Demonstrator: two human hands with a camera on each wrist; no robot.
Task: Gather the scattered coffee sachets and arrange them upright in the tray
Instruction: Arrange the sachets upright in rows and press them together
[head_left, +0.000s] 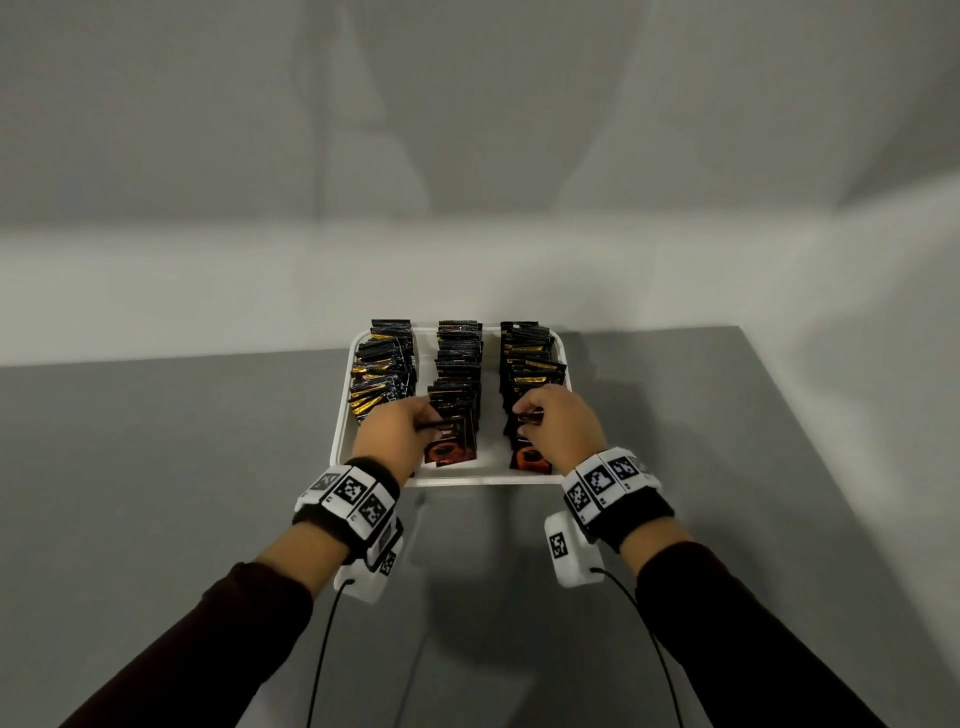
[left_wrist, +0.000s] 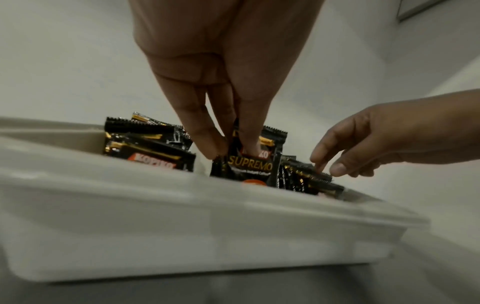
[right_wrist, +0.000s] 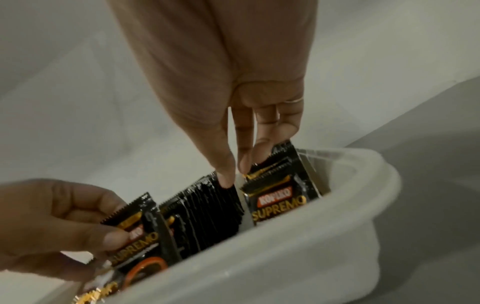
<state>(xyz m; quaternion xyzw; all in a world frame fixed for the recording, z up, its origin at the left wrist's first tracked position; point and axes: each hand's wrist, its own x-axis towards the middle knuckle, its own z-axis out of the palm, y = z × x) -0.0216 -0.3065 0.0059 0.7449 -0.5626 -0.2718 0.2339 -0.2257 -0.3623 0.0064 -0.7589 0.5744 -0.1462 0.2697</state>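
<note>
A white tray (head_left: 340, 431) holds three rows of black coffee sachets standing on edge: a left row (head_left: 382, 374), a middle row (head_left: 457, 358) and a right row (head_left: 530, 358). My left hand (head_left: 428, 410) pinches the top of the front sachet (left_wrist: 250, 166) of the middle row, thumb on its printed face. My right hand (head_left: 522, 415) pinches the tops of the front sachets (right_wrist: 280, 201) of the right row, thumb to their left, fingers behind. Both hands sit just inside the tray's near rim (left_wrist: 182, 216).
The tray stands at the far side of a grey table (head_left: 156, 467), close to a white wall (head_left: 467, 208). The table's right edge (head_left: 810, 431) runs diagonally a little right of the tray. Cables hang from both wrist cameras.
</note>
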